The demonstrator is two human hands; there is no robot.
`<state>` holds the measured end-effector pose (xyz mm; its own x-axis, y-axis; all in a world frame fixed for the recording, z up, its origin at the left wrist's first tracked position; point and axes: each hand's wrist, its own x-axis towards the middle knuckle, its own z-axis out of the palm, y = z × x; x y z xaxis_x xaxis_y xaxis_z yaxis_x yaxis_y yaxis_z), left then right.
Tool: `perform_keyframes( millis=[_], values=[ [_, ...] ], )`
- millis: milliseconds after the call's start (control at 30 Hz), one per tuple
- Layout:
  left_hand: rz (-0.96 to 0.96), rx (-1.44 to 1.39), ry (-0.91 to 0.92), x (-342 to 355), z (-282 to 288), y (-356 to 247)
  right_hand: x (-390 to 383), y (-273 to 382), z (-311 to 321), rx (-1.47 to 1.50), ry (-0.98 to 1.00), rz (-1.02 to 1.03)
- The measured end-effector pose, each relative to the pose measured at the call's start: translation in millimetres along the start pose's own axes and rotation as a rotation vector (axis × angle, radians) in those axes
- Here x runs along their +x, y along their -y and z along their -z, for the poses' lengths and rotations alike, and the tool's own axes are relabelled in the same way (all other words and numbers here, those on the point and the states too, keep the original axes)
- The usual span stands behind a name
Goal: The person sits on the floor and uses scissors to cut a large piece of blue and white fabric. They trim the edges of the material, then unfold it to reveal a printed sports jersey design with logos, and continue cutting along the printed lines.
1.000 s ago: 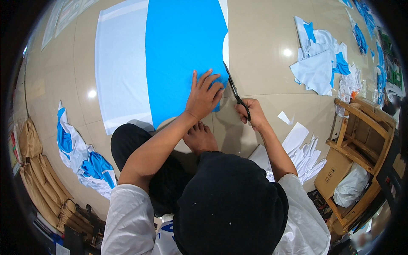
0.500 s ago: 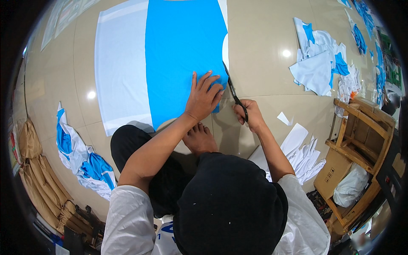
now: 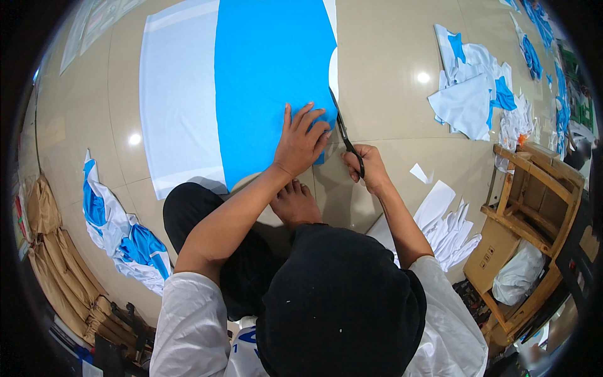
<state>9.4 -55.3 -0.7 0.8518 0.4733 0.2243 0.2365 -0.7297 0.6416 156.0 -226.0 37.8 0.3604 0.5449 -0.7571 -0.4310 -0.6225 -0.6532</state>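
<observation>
A blue fabric panel [image 3: 264,69] lies on the floor over a pale sheet [image 3: 173,100], whose white edge also shows along its right side. My left hand [image 3: 301,135] rests on the blue fabric, fingers spread and slightly curled. My right hand [image 3: 367,166] grips black-handled scissors [image 3: 343,132], their blades along the panel's right edge just below its curved notch. My bare foot [image 3: 295,207] is below the panel.
White and blue fabric piles [image 3: 468,94] lie at right and left [image 3: 125,239], with white offcuts [image 3: 440,226] near my right arm. A wooden stool [image 3: 527,201] with cardboard stands at right, brown bundled material [image 3: 63,264] at left.
My right hand and the scissors have shifted slightly left and upward along the fabric edge. My left hand has barely moved.
</observation>
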Motion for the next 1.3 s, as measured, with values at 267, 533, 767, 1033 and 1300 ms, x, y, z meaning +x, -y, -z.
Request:
perform_keyframes(
  millis=[267,533,767,1033,1300],
  values=[
    [0.008,-0.009,0.001,1,-1,0,-2,-4,-4,0.013,-0.03,-0.011],
    [0.002,-0.007,-0.006,0,-1,0,-2,-13,-14,0.047,-0.058,0.01],
    [0.003,-0.004,-0.014,1,0,0,-5,-10,-23,0.029,-0.082,0.01],
    [0.008,-0.016,-0.018,1,0,0,-4,-15,-27,0.042,-0.097,0.021],
    [0.014,-0.038,-0.009,0,1,3,-7,-6,-30,0.049,-0.104,0.0]
  ],
)
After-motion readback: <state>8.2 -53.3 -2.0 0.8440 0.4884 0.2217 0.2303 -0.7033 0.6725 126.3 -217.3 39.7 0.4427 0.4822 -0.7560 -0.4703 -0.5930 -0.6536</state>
